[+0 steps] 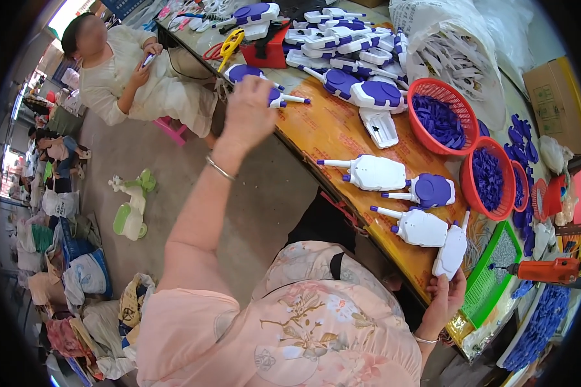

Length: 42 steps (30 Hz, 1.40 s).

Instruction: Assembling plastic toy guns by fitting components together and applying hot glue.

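My right hand (444, 298) grips the lower end of a white plastic handset casing (452, 251), shaped like a walkie-talkie with an antenna, at the table's near edge. My left hand (248, 111) is stretched out to the far left edge of the table. It covers part of a purple-and-white handset (277, 99) there; its fingers are blurred and partly hidden. Between my hands lie a white-backed handset (374, 173), one with its purple face up (432, 191) and another white-backed one (421, 227). An open white half-shell (379, 127) rests farther back.
Finished-looking handsets (348, 42) are heaped at the back. Red baskets (412, 119) of purple parts stand at the right, by a green tray (476, 303) of screws and an orange electric screwdriver (549, 271). A seated person (132, 77) holds a phone beyond the left edge.
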Motion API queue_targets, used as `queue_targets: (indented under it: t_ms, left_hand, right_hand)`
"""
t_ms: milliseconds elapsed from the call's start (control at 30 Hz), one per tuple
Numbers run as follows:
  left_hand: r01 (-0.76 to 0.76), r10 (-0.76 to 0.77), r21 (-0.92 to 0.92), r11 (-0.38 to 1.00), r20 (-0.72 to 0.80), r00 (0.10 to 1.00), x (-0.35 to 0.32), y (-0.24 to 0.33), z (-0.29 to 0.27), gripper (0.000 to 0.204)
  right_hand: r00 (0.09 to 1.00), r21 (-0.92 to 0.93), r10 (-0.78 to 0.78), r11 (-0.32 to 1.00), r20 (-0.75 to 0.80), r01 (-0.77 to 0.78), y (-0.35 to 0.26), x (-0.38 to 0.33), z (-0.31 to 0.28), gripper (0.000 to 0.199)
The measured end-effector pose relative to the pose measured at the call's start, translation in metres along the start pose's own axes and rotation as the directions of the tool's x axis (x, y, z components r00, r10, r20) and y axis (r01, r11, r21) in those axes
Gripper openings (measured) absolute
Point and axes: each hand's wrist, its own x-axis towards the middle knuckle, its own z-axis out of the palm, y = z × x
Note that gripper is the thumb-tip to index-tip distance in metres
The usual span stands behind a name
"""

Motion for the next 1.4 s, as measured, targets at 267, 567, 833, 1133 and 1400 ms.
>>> queue_targets:
  t_ms: [267,567,833,1133,1400]
  left_hand:
    - [-0.016,-0.034,0.108,0.994,0.443,0.896,0.022,-0.066,0.014,0.056]
    - [0.007,-0.006,-0.002,1.000,0.306,0.952,0.009,-0.057,0.013,0.068]
    - [-0.044,0.039,-0.275,0.961,-0.025,0.999,-0.032,0.017,-0.031,0.061]
    - [-0.200,0.147,-0.293,0.935,-0.192,0.970,-0.056,0.049,-0.025,0.075]
    - [-0.273,0.165,-0.311,0.910,-0.331,0.929,-0.062,0.059,-0.022,0.075]
  right_hand:
    - [0.991,-0.209,-0.135,0.968,0.016,0.135,-0.009,-0.009,-0.001,0.036]
    - [0.988,-0.231,-0.151,0.961,0.015,0.151,0.004,-0.007,-0.007,0.031]
    - [0.980,-0.190,-0.198,0.963,-0.020,0.190,0.007,-0.005,-0.002,0.027]
    - [0.976,-0.178,-0.212,0.964,-0.052,0.199,0.010,-0.008,-0.001,0.023]
    - [0.975,-0.197,-0.213,0.960,-0.061,0.198,0.011,-0.009,0.000,0.023]
